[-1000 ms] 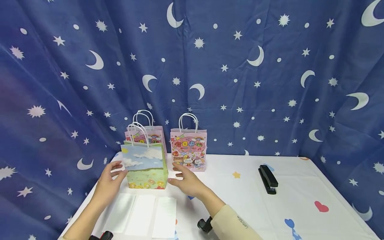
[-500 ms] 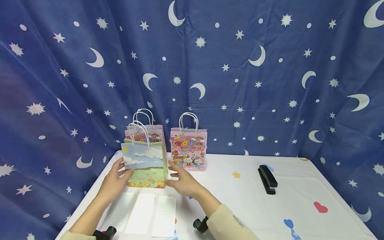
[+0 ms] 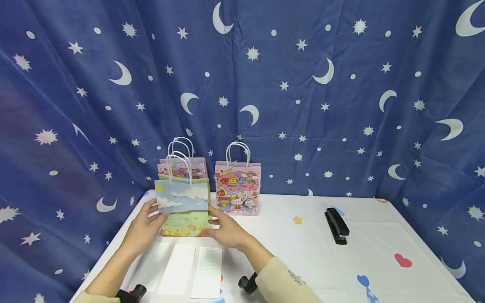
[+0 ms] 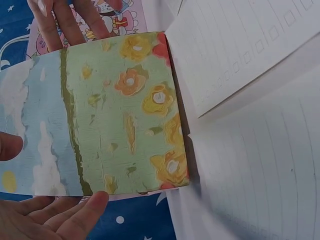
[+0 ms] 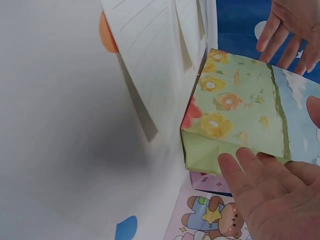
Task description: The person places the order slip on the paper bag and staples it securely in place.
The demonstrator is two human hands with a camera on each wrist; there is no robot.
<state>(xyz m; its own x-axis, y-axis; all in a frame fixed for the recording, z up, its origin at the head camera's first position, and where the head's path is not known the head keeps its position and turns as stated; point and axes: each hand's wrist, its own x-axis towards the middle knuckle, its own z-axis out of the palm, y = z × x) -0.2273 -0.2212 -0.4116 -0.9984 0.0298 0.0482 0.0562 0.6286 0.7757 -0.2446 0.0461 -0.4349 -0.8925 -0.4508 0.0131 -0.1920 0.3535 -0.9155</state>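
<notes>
A small paper gift bag with a painted sky and flower meadow stands upright on the table, white handles up. My left hand is at its left side, with the thumb overlapping the front in the head view. At the opposite side is my right hand, its fingers extended along the green side panel in the right wrist view. Both hands' fingers look fairly straight, flanking the bag. In front lie three white paper sheets side by side; ruled lines show on a sheet in the left wrist view.
Behind the painted bag stands a pink gift bag, mostly hidden. Another pink bag with cartoon animals is to its right. A black stapler lies at the table's right. A blue star-patterned curtain hangs behind.
The painted bag has turned to face me more squarely, so less of its right side shows. My right hand has moved left to the bag's side, and my left hand has come in slightly rightward.
</notes>
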